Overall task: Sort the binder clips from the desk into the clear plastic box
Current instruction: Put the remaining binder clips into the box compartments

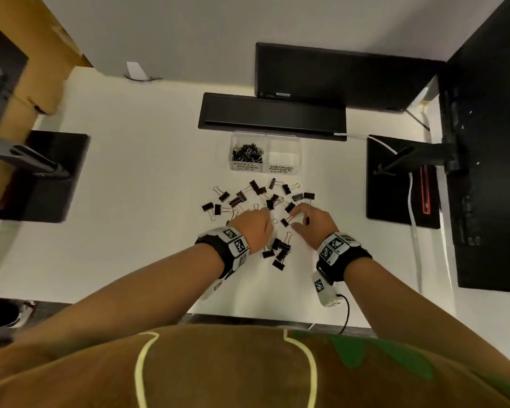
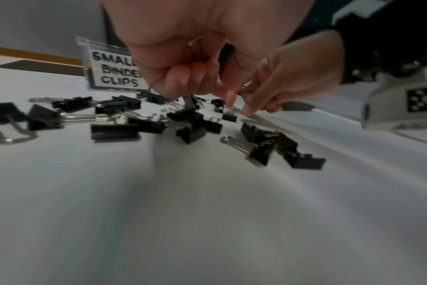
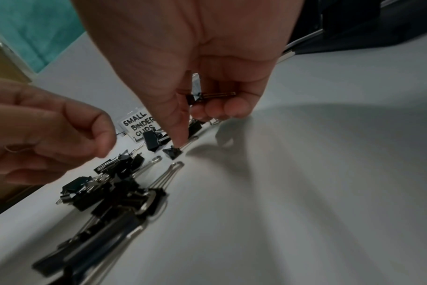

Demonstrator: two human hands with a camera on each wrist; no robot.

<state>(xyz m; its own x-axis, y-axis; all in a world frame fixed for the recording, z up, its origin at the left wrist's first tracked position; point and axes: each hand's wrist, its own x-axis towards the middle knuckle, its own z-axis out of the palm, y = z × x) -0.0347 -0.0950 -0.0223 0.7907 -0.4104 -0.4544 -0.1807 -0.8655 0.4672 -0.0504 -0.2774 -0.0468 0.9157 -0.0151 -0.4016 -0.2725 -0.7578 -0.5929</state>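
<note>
The right hand (image 3: 183,63) already keeps a small clip (image 3: 208,95) tucked under its curled fingers (image 3: 234,108), while its thumb tip comes down on another small binder clip (image 3: 172,153) lying flat on the table (image 3: 305,173). That clip sits straight below the thumb, its wire handle running away toward the clear plastic box (image 1: 265,153). The left hand (image 2: 183,48) hangs just beside it with fingers curled round at least one black clip (image 2: 226,56) in the palm. The right hand looks nearer, so it likely takes this one. More clips (image 1: 278,250) lie scattered round both hands; the box stands beyond them, its small compartment part filled, the medium one empty
</note>
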